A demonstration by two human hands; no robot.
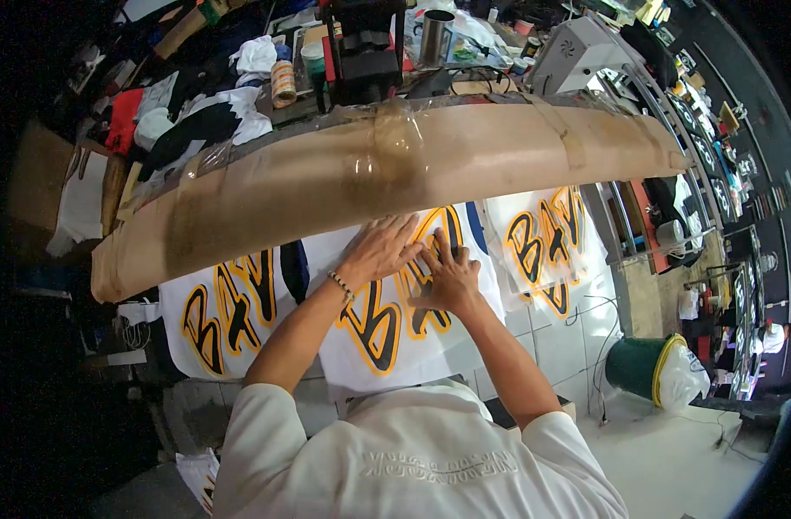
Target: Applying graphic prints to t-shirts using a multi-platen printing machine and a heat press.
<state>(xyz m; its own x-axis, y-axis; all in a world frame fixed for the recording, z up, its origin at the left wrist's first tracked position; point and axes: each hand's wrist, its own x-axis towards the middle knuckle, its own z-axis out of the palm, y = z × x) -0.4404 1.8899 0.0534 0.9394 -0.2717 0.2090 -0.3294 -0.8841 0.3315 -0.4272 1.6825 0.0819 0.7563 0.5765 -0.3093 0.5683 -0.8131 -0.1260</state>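
Note:
My left hand (380, 251), with a beaded bracelet at its wrist, lies with fingers extended on a white cloth piece (460, 346). Large black lettering outlined in orange covers this cloth. Beside it, my right hand (452, 278) has its fingers spread over the upper part of the same lettering. The two hands come close together at the fingertips. To the left lies another white cloth piece (177, 313) with similar lettering. On the right, a thin pale sheet (502, 216) bearing like letters overlaps a further white piece (596, 281).
A long beam (283, 195) wrapped in brown covering and clear tape crosses just beyond my hands. Past it stand a metal cup (436, 36), a white box-shaped machine (581, 56) and heaped cloths (201, 130). A green bucket (637, 368) holding a plastic bag stands at right, near loose cables (599, 381).

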